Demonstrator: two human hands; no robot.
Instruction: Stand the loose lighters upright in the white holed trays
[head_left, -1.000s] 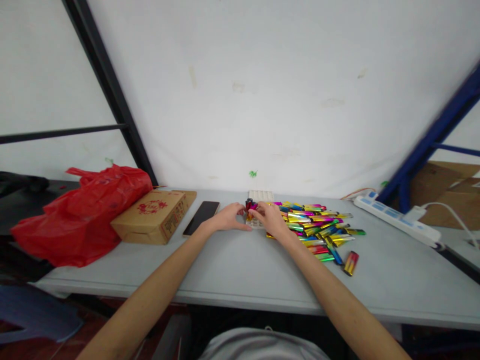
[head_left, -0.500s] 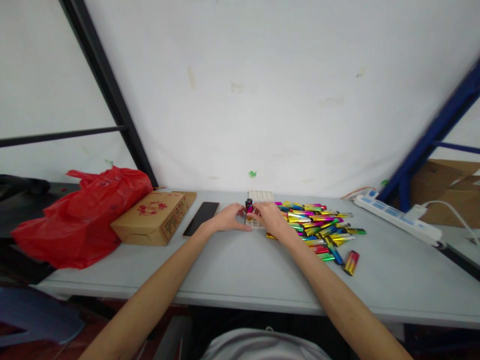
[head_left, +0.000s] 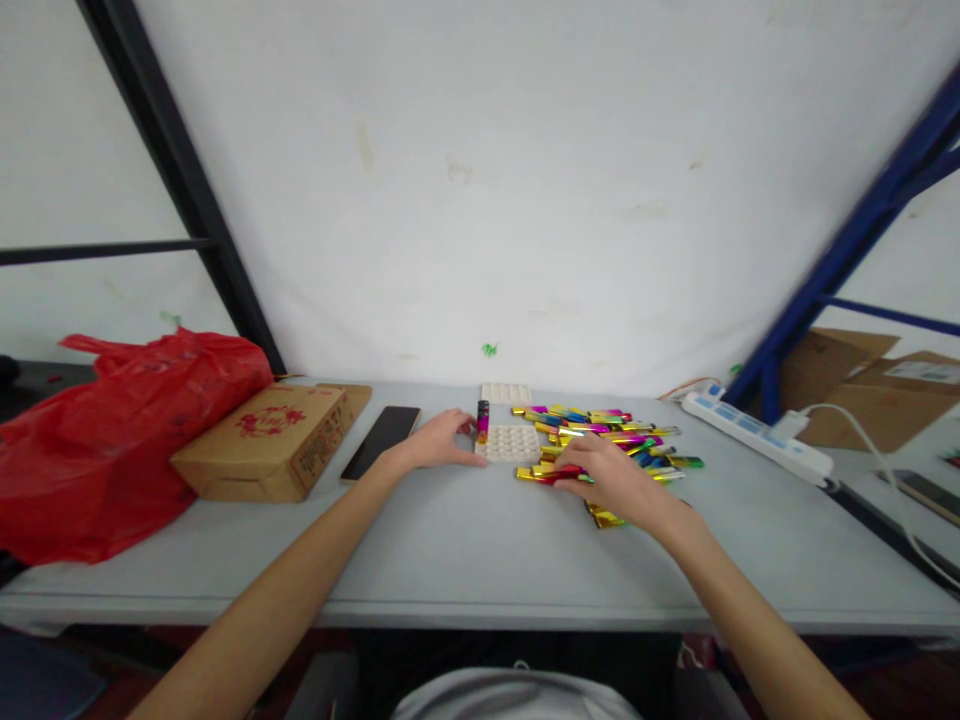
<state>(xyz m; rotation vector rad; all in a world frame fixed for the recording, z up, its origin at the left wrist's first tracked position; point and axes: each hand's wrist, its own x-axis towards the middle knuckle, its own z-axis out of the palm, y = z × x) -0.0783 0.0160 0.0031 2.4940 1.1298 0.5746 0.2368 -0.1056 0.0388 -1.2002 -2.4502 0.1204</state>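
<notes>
A white tray with rows of small holes (head_left: 514, 442) lies on the table, with a purple and gold lighter (head_left: 483, 422) upright at its left end. My left hand (head_left: 444, 440) rests at the tray's left edge, thumb and fingers apart around that side, holding nothing that shows. Over the left part of a pile of shiny coloured lighters (head_left: 630, 440) is my right hand (head_left: 604, 474), its fingers closed on a red lighter (head_left: 564, 473). A second white tray (head_left: 505, 392) lies behind the first, near the wall.
Left of my hands are a black phone (head_left: 382, 441), a cardboard box (head_left: 262, 440) and a red plastic bag (head_left: 142, 430). A white power strip (head_left: 757, 432) with a plugged cable lies at the right.
My right hand has moved right and nearer, from the tray to the lighter pile, uncovering the tray and the upright lighter. My left hand has stayed by the tray. The view has shifted slightly.
</notes>
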